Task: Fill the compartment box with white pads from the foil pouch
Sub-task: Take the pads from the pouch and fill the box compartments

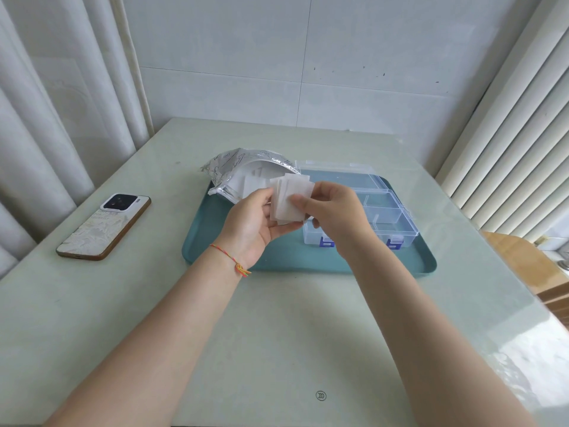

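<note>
A small stack of white pads point(291, 197) is held above the teal tray point(212, 238), between both hands. My left hand point(252, 223) cradles the stack from below and the left, fingers curled round it. My right hand point(332, 211) pinches the front pad with thumb and fingers. Behind them the silver foil pouch point(234, 167) lies open on the tray's far left corner, with more white pads showing in its mouth. The clear compartment box point(381, 217) sits on the tray at the right, lid open toward the wall, its visible compartments holding no pads; my right hand hides part of it.
A phone point(104, 226) lies face down on the pale green table point(277, 334) to the left of the tray. Curtains hang on the left, a radiator stands on the right, and a tiled wall rises behind the table. A wooden chair back point(523, 260) shows at the right edge.
</note>
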The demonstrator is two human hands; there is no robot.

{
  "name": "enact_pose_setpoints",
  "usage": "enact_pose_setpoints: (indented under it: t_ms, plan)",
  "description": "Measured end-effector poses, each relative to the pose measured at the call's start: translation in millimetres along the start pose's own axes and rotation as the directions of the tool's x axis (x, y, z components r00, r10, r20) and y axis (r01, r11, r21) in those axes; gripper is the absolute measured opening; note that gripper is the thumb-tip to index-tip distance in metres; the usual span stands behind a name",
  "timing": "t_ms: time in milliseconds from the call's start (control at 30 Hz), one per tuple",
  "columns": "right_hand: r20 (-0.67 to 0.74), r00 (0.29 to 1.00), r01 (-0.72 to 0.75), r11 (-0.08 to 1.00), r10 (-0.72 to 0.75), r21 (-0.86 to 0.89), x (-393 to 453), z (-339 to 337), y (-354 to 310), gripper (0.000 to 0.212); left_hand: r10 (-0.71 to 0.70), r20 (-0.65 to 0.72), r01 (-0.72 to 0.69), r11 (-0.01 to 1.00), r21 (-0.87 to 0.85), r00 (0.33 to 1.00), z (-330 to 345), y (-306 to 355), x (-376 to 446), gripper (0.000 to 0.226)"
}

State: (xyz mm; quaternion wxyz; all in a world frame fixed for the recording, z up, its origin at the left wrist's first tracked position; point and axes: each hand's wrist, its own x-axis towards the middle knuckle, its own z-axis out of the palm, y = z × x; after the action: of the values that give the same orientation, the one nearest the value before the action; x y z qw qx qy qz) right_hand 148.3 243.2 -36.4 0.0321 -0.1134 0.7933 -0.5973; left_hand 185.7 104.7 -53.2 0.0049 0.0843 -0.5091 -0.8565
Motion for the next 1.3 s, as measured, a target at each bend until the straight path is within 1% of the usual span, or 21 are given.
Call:
enact_pose_setpoints:
  t_ms: [67,133,200,333,400,467,500,567,633,700,767,800,900,967,1033,1100,1167,1200,1233,1300]
  plan:
    - [-0.02,0.999,0.025,0.999,-0.026,-0.034,0,1,0,0.011,0.009,0.015,-0.01,0.999,0.043,1.0,1,0,-1,0.033]
    - [-0.037,0.998,0.047,0.996,-0.05,-0.08,-1,1,-1,0.021,0.028,0.033,-0.031,0.994,0.103,0.999,1,-1,-1,0.032]
    - [-0.038,0.997,0.062,0.991,-0.067,-0.122,-1,1,-1,0.027,0.038,0.036,-0.042,0.991,0.126,0.999,2,-3,-2,0.031]
    - [-0.027,0.995,0.087,0.979,-0.094,-0.183,0,3,1,0.026,0.017,0.057,-0.024,0.993,0.119,0.998,2,-2,-3,0.033]
    - [-0.012,0.995,0.098,0.975,-0.102,-0.2,0,3,2,0.031,-0.007,0.076,-0.002,0.992,0.122,0.997,3,-3,-3,0.034]
    - [-0.004,0.994,0.107,0.968,-0.111,-0.227,-1,2,0,0.035,-0.027,0.046,0.023,0.996,0.085,0.999,4,-3,-4,0.034]
    - [-0.013,0.993,0.113,0.967,-0.119,-0.23,-2,1,-1,0.034,-0.033,0.022,0.032,0.998,0.053,0.999,3,-2,-3,0.033]
    - [-0.064,0.99,0.108,0.974,-0.123,-0.199,-2,-3,-6,0.027,-0.041,-0.032,0.041,0.999,-0.016,0.999,1,1,-2,0.032]
    - [-0.079,0.994,0.063,0.99,-0.074,-0.125,-1,-9,-9,0.022,-0.046,-0.061,0.043,0.998,-0.047,0.997,-2,3,-1,0.03]
    - [0.027,1.0,0.011,0.998,-0.01,-0.057,-3,-12,-10,0.021,-0.045,-0.056,0.043,0.998,-0.038,0.997,-3,4,-1,0.029]
    - [0.132,0.991,-0.006,1.0,0.01,-0.03,-5,-11,-8,0.017,-0.029,-0.011,0.029,0.999,0.014,1.0,-3,3,-1,0.028]
    - [0.147,0.989,-0.002,1.0,0.005,-0.021,-5,-10,-7,0.014,-0.012,0.011,0.012,0.998,0.058,1.0,-3,2,-1,0.028]
    - [0.116,0.993,0.015,1.0,-0.014,-0.008,-5,-10,-7,0.012,0.027,0.003,-0.027,0.981,0.193,1.0,-6,2,-1,0.031]
    - [0.109,0.994,0.029,0.999,-0.027,-0.017,-6,-10,-7,0.018,0.002,-0.004,-0.001,0.974,0.225,1.0,-7,1,-1,0.03]
    - [0.127,0.991,0.05,0.999,-0.047,-0.019,-8,-8,-8,0.024,-0.096,0.042,0.088,0.984,0.152,0.995,-4,2,-2,0.034]
    - [0.164,0.982,0.096,0.995,-0.092,-0.017,-10,-6,-11,0.027,-0.188,0.139,0.18,0.982,0.063,0.972,-4,5,-4,0.049]
    - [0.196,0.968,0.17,0.983,-0.155,-0.062,-12,-6,-12,0.028,-0.223,0.208,0.232,0.973,-0.015,0.952,-4,8,-5,0.054]
    - [0.208,0.961,0.21,0.971,-0.183,-0.117,-12,-6,-12,0.033,-0.233,0.211,0.25,0.967,-0.057,0.949,-5,10,-6,0.054]
    - [0.226,0.953,0.246,0.953,-0.204,-0.176,-11,-6,-11,0.042,-0.239,0.203,0.263,0.96,-0.097,0.95,-5,10,-5,0.054]
    - [0.314,0.925,0.302,0.914,-0.214,-0.269,-11,-5,-7,0.07,-0.257,0.169,0.284,0.945,-0.162,0.952,-6,9,-3,0.053]
